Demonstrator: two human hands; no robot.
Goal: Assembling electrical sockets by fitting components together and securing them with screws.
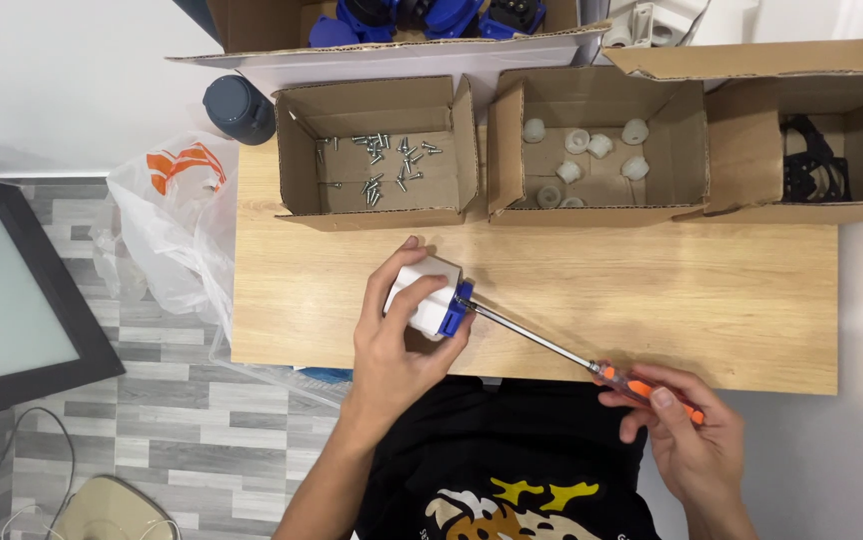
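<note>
I see a table (652, 300) of light wood, smooth and matt. My left hand (397, 345) holds a block (427, 295) of smooth white plastic with a blue plastic end. My right hand (687, 425) holds a screwdriver (572, 355) with a shiny metal rod and a glossy orange plastic handle. The boxes (377, 150) are brown cardboard, dull and a bit rough. One holds shiny metal screws (382, 165). The bag (172, 225) is thin, crinkly, shiny plastic.

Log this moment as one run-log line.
left hand: grips white-and-blue part | right hand: holds orange-handled screwdriver, tip at part | behind: screw box
</note>
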